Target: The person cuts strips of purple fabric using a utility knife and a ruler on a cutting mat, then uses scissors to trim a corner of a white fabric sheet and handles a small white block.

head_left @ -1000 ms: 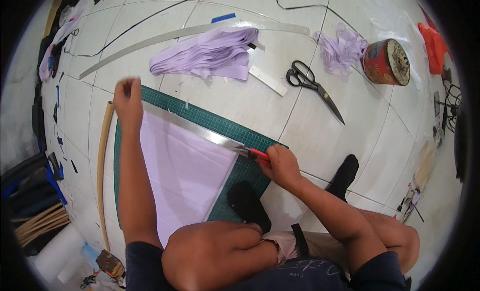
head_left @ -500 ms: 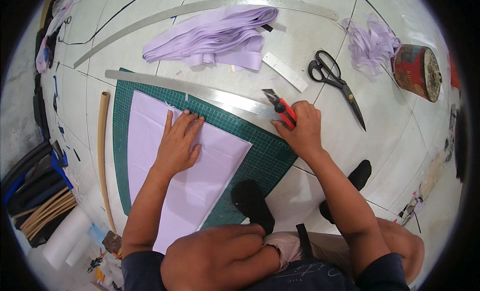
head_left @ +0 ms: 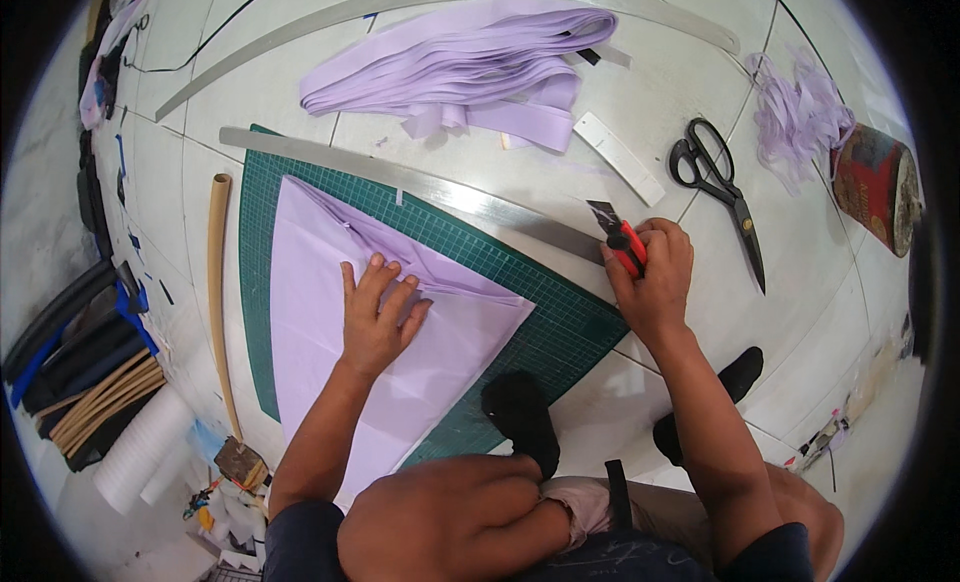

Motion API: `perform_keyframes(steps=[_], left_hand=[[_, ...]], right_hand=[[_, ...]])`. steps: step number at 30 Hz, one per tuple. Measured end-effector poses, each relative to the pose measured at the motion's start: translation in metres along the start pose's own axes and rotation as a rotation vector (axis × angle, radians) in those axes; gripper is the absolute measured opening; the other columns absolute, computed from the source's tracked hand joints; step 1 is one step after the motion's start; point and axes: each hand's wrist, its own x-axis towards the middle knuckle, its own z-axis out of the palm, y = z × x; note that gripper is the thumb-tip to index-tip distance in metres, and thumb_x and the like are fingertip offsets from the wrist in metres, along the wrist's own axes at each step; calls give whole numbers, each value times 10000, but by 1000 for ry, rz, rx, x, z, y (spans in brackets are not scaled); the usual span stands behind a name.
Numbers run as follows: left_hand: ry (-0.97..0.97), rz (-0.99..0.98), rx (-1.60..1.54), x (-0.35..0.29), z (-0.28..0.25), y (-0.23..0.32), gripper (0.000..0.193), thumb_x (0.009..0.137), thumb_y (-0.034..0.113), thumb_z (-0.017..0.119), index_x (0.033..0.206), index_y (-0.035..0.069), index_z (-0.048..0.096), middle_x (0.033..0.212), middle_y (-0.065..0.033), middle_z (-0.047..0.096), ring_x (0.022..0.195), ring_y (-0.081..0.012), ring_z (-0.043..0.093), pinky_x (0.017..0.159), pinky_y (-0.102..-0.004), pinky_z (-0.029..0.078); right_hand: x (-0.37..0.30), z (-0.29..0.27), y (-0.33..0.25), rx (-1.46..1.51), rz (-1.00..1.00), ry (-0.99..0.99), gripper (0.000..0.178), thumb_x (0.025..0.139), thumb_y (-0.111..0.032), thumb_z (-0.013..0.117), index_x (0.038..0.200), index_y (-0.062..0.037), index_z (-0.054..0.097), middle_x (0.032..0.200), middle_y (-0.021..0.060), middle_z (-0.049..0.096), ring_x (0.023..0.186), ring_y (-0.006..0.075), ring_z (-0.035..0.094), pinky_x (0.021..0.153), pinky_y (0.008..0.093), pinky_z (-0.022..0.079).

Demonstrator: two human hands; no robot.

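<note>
Folded lilac fabric (head_left: 380, 392) lies on a green cutting mat (head_left: 570, 327), its far edge rumpled into loose folds. My left hand (head_left: 380, 317) rests on the fabric just below those folds, palm down with fingers spread. In my right hand (head_left: 655, 272) is a red and black utility knife (head_left: 626, 248), its blade end pointing up and away from me. The thumb of that hand is at the right end of a long steel ruler (head_left: 470, 202), which lies along the far edge of the mat.
Beyond the ruler lie a lilac fabric strip bundle (head_left: 450, 72), a white flat bar (head_left: 620, 160), black scissors (head_left: 725, 192) and a second long ruler (head_left: 270, 57). Thin lilac scraps (head_left: 795, 117) sit beside a red can (head_left: 875, 187). A cardboard tube (head_left: 220, 292) lies left of the mat.
My left hand has drawn the fabric's far edge toward me, rumpling it and baring more mat next to the ruler. My right hand keeps the knife at the ruler's end. The view has shifted slightly.
</note>
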Motion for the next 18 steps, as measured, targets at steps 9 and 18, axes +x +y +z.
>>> perform_keyframes(steps=[9, 18], left_hand=[[26, 21, 18, 9, -7, 2, 461, 693, 88, 763, 1138, 95, 642, 1160, -112, 570, 1285, -337, 505, 1160, -675, 187], [-151, -23, -89, 48, -21, 2, 529, 675, 41, 652, 1204, 50, 643, 1004, -117, 524, 1068, -315, 560, 1144, -680, 226]], right_hand=[[8, -9, -4, -238, 82, 70, 415, 832, -299, 757, 1110, -34, 600, 1127, 177, 568, 1054, 350, 532, 909, 449, 391], [-8, 14, -105, 234, -128, -286, 408, 797, -317, 781, 1090, -72, 638, 1097, 147, 579, 987, 327, 576, 831, 441, 441]])
